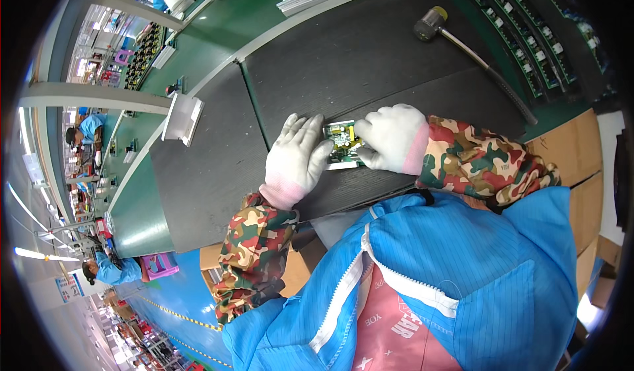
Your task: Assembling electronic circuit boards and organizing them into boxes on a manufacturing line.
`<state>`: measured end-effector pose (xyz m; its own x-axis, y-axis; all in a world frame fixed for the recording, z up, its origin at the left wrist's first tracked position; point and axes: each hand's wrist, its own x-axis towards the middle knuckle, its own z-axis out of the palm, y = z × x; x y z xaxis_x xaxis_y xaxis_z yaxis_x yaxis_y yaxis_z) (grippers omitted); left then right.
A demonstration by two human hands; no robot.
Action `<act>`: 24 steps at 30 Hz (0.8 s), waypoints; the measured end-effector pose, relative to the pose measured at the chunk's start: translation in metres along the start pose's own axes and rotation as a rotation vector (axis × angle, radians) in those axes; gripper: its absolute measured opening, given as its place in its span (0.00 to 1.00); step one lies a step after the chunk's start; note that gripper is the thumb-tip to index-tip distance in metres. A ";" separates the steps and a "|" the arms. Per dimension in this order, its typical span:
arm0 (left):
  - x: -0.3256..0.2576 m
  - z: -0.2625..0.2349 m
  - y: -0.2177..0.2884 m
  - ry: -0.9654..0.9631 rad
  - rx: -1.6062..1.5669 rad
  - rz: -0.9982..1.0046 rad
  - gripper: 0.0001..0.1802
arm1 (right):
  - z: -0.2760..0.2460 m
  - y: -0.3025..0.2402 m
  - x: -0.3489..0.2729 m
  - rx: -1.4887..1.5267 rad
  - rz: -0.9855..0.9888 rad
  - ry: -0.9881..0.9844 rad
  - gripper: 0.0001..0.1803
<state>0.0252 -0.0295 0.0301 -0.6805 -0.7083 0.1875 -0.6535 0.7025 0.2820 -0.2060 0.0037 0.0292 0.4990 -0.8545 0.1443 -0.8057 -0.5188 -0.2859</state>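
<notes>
Right gloved hand [395, 140] was curled over the right end of a silver housing [343, 166], circuit board [341, 140] inside, on the black mat [205, 186]. Left gloved hand [295, 156] covered its left end; couldn't tell if clenched. Beyond: mallet [430, 23], then rows of boards [520, 29].

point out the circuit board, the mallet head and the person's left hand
circuit board [343, 140]: head camera view, on the components between the gloves
mallet head [430, 24]: head camera view, middle of its side
left hand [296, 151]: head camera view, back of the glove
</notes>
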 end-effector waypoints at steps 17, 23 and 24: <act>-0.027 0.015 -0.014 0.171 -1.172 -0.453 0.54 | 0.051 0.037 -0.020 0.288 -0.190 0.275 0.40; -0.009 0.012 0.036 0.243 -1.472 -0.461 0.61 | 0.059 0.019 -0.005 0.935 0.169 0.428 0.48; -0.005 0.004 0.048 0.240 -1.550 -0.489 0.65 | 0.066 0.016 -0.001 0.937 0.164 0.429 0.48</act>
<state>-0.0041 0.0079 0.0390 -0.3611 -0.9264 -0.1065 0.2577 -0.2089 0.9434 -0.1980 -0.0021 -0.0377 0.1029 -0.9453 0.3094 -0.1910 -0.3241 -0.9266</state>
